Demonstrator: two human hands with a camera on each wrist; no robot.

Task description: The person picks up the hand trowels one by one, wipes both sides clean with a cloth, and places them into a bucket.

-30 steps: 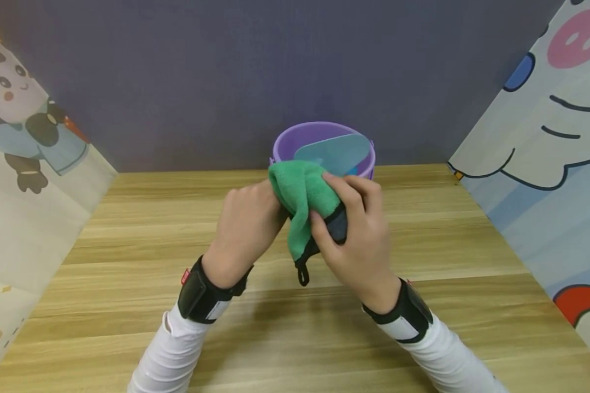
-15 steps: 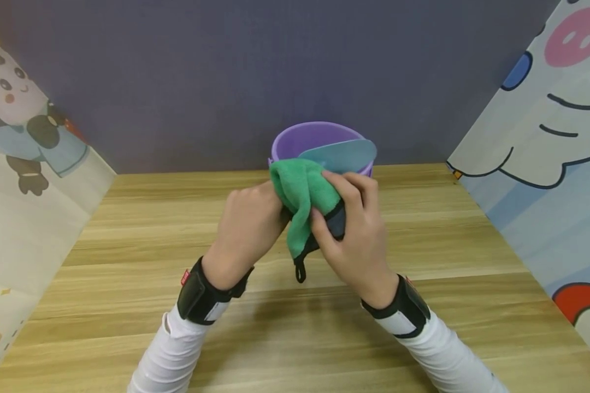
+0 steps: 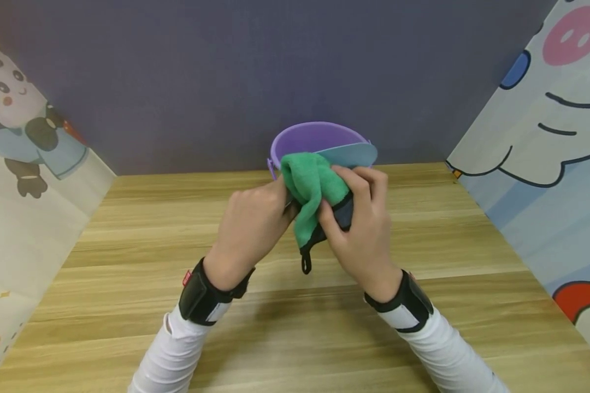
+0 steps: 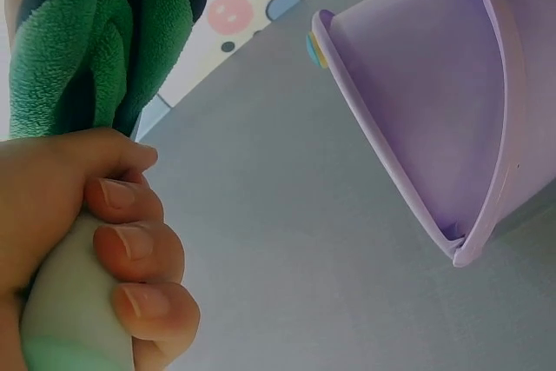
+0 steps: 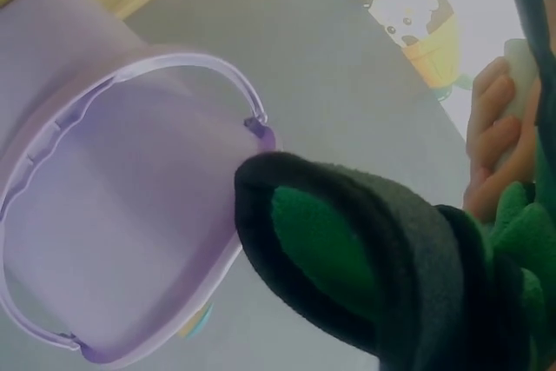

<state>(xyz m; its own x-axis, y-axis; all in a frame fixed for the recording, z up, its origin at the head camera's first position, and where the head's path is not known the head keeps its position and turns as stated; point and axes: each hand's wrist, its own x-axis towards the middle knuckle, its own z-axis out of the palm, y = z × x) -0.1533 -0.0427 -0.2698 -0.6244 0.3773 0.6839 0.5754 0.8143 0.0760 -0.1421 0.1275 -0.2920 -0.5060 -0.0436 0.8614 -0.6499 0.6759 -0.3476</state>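
My left hand grips a pale handle with a mint-green end. A green and dark-grey cleaning cloth wraps the part beyond that fist, its black hanging loop dangling below. My right hand holds this cloth from the right, thumb on the near side and fingers over the top. Past the cloth shows a flat, rounded light-blue piece; the cloth hides how it joins the handle. The right wrist view has the cloth close up, with my left hand behind it. A purple bucket stands just beyond both hands.
The bucket has a lavender carrying handle and stands at the far edge of the wooden tabletop, against a dark-grey panel. Cartoon-printed panels flank the table on both sides.
The light-blue piece has tilted, so less of its face shows. Both hands and the cloth have shifted slightly to the right, still holding on.
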